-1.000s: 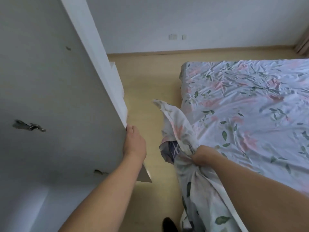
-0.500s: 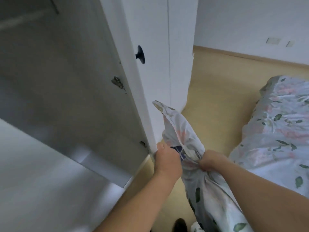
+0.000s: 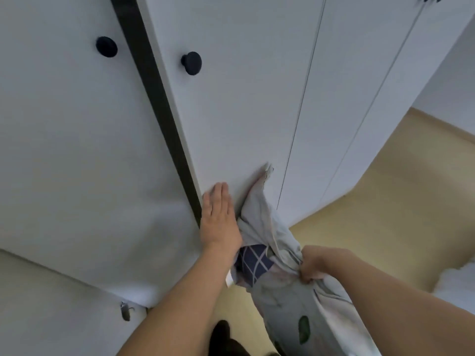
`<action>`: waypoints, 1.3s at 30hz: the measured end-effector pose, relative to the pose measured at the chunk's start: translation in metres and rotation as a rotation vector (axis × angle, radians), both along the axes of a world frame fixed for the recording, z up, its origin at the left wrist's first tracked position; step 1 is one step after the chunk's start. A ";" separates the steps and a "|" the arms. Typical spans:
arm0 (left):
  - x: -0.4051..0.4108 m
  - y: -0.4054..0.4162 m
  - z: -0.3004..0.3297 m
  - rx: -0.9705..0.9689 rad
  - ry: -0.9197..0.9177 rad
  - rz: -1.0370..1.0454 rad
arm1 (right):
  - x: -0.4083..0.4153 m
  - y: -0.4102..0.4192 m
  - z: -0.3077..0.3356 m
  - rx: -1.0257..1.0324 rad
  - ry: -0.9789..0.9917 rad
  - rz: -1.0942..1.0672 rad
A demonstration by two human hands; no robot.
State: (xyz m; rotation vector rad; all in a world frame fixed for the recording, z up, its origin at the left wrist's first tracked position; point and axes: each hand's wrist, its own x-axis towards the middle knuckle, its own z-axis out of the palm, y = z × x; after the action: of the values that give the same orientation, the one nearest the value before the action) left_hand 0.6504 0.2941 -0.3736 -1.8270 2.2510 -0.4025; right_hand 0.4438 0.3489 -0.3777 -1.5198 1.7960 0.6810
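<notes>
Left hand [image 3: 219, 222]: fingers [image 3: 221, 196] straight and together, pressed flat on the wardrobe door [image 3: 244, 98], just right of the dark gap [image 3: 159, 98]. Right hand [image 3: 314, 265]: fingers curled tight round the bunched sheet [image 3: 259, 219]. The sheet rises just beside the left fingers, its tip touching the door. A knob [image 3: 191, 62] sits well above them.

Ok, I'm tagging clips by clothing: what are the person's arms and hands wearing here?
Nothing that shows. Both forearms are bare to the picture's edge, no sleeve in view. The left hand and right hand are ungloved; neither wrist carries a watch or band. No ring shows on the left fingers; the right fingers are mostly hidden.
</notes>
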 end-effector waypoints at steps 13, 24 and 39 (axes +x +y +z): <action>0.041 -0.044 0.006 0.021 0.113 0.012 | 0.042 -0.034 -0.003 0.030 0.065 0.216; 0.045 -0.091 0.011 0.114 0.106 0.065 | 0.037 -0.059 -0.009 -0.057 0.019 0.227; -0.020 -0.072 0.040 0.365 0.467 -0.341 | 0.003 -0.064 -0.014 -0.191 0.004 0.217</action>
State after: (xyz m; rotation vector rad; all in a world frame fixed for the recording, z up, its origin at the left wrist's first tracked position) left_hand 0.6300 0.2224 -0.3340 -1.4604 2.7185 0.4126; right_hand 0.4463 0.2848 -0.3918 -1.8610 1.7558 0.6287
